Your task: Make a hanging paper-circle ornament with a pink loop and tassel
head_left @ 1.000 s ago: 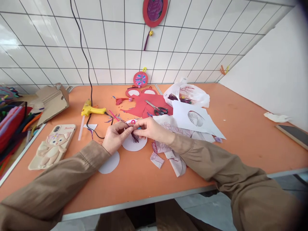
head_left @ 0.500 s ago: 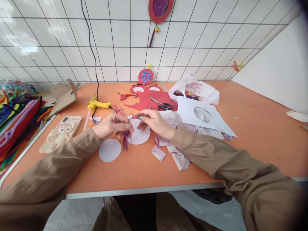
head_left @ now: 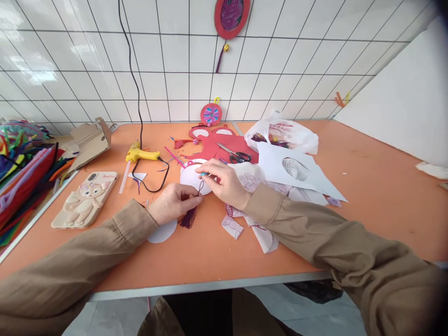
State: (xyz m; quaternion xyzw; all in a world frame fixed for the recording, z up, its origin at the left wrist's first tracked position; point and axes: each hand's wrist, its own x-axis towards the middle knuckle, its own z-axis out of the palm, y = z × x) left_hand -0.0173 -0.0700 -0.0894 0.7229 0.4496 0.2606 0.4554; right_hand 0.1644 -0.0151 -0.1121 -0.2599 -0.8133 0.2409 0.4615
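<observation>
With the left hand, pinches the dark tassel near its head, thumb pressed to fingertips, strands hanging toward the orange tabletop, probably to leave the thin loop upright and free. With the right hand, pinches a small blue piece, perhaps a bead, between thumb and finger just above the loop, seemingly to have both in one view. Behind these fingers, flat on the tabletop, a white disc with a pink ring by its far edge; partly under the left wrist, a second disc. Farther out, a yellow glue gun on its side, apparently within easy reach, and scissors resting on red paper, likely set aside.
</observation>
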